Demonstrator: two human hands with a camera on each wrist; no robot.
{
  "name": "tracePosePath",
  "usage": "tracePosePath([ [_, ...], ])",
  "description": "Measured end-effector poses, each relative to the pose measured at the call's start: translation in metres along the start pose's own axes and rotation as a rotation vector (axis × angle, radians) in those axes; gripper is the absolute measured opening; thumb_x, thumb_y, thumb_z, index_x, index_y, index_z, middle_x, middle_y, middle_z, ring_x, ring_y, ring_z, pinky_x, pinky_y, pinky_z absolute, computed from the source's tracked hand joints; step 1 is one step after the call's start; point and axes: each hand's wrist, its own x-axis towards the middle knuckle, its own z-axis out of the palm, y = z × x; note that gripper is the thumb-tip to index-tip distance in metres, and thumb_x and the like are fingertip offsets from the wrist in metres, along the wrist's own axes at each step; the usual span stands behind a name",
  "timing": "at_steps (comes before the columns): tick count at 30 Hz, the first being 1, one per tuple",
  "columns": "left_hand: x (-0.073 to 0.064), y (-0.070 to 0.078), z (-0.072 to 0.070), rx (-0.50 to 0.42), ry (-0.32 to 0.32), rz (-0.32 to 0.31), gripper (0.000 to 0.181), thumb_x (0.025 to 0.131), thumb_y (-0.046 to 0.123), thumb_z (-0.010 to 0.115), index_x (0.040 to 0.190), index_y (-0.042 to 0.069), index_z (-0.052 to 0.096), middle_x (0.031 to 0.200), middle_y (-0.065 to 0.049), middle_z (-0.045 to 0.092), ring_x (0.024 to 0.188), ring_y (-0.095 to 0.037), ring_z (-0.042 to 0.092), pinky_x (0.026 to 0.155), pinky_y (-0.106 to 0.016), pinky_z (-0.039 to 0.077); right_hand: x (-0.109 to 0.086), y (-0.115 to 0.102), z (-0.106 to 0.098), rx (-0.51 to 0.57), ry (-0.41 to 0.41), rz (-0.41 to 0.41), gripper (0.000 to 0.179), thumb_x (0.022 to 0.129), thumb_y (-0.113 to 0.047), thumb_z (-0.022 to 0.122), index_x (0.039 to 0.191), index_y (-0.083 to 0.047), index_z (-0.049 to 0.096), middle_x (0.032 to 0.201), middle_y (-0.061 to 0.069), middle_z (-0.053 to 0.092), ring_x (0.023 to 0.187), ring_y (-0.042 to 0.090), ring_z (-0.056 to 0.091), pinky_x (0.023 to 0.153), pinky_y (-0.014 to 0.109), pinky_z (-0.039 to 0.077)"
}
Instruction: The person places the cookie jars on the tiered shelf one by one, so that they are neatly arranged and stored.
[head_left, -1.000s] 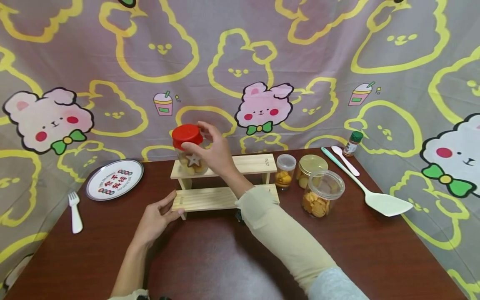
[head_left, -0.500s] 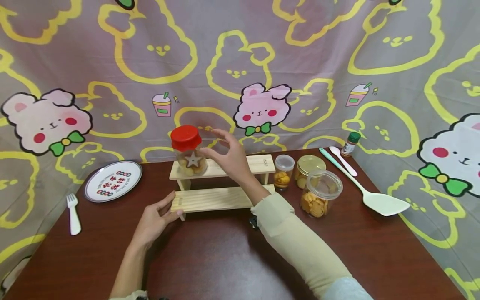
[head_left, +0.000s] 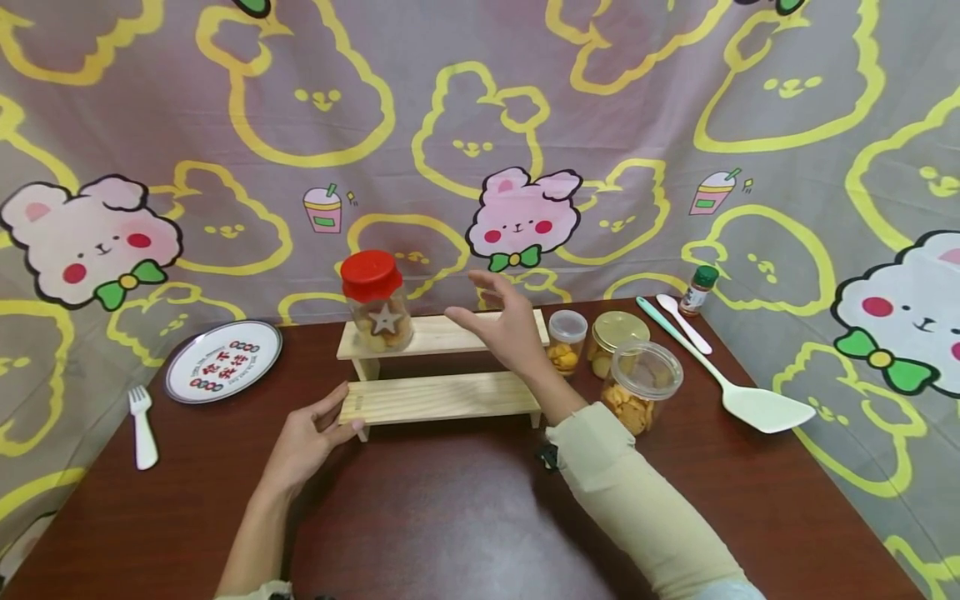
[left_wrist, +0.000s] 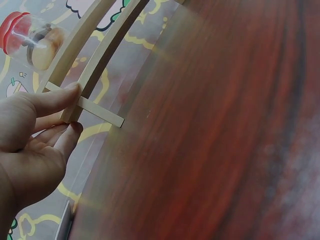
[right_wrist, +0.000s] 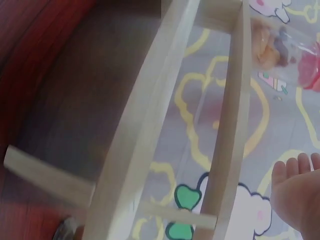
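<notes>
A two-step wooden rack (head_left: 442,398) stands on the table. My left hand (head_left: 309,442) pinches the left end of its lower step, and in the left wrist view the thumb (left_wrist: 60,100) lies on top with fingertips beneath. On the left of the upper step sits a clear jar (head_left: 375,304) with a red lid, a star on its front and cookies inside. My right hand (head_left: 504,329) is apart from that jar, over the right half of the upper step, fingers spread and holding nothing. In the right wrist view the right hand (right_wrist: 297,195) shows beside the rack.
Right of the rack stand a small clear cup (head_left: 566,342), a gold-lidded jar (head_left: 619,332) and a clear jar of crackers (head_left: 633,400). Farther right are a turner (head_left: 765,407), a white spoon (head_left: 684,323) and a green-capped bottle (head_left: 699,290). Leftward lie a plate (head_left: 180,379) and fork (head_left: 144,429).
My right hand has come off the red-lidded jar and moved right along the upper step. The jar stays in place, and my left hand keeps its hold on the rack.
</notes>
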Motion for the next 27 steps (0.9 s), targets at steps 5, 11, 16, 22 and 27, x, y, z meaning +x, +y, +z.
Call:
tracePosePath([
  [5,0.000,0.001,0.000,-0.007,-0.001,-0.003,0.072,0.092,0.002,0.073,0.153,-0.007,0.035,0.159,-0.018,0.032,0.144,-0.031,0.032,0.093,-0.012,0.045,-0.004,0.000,-0.015,-0.016,0.004,0.010,0.058,0.085,-0.017,0.085,0.135,-0.002,0.061,0.134,0.012,0.063,0.122,0.025,0.059,0.105,0.039,0.048],
  [11,-0.002,0.001,0.001,-0.002,0.001,-0.005,0.072,0.093,0.002,0.073,0.153,-0.006,0.036,0.159,-0.018,0.032,0.144,-0.032,0.031,0.094,-0.013,0.044,-0.006,0.007,-0.033,-0.031,-0.026,0.004,0.059,0.084,-0.015,0.085,0.136,-0.002,0.060,0.136,0.012,0.061,0.126,0.024,0.056,0.107,0.042,0.045],
  [16,-0.001,0.001,0.000,-0.002,0.002,0.004,0.071,0.093,0.003,0.073,0.152,-0.007,0.036,0.159,-0.018,0.033,0.144,-0.032,0.031,0.096,-0.014,0.044,-0.009,0.011,-0.053,-0.031,-0.038,0.020,0.059,0.085,-0.013,0.084,0.137,-0.001,0.059,0.138,0.013,0.059,0.127,0.029,0.055,0.107,0.049,0.045],
  [22,0.000,0.001,-0.001,0.013,0.003,-0.004,0.072,0.093,0.005,0.074,0.153,-0.006,0.036,0.159,-0.017,0.033,0.144,-0.031,0.031,0.096,-0.014,0.044,-0.011,0.013,-0.080,-0.051,-0.058,0.078,0.060,0.089,-0.018,0.082,0.141,-0.004,0.056,0.139,0.012,0.057,0.122,0.031,0.058,0.098,0.054,0.051],
  [27,0.000,0.000,0.000,0.002,0.002,0.004,0.071,0.093,0.003,0.073,0.152,-0.007,0.036,0.159,-0.018,0.033,0.144,-0.031,0.031,0.095,-0.013,0.044,-0.014,0.015,-0.100,-0.070,-0.075,0.113,0.060,0.091,-0.019,0.080,0.143,-0.004,0.054,0.142,0.013,0.055,0.127,0.031,0.054,0.103,0.050,0.048],
])
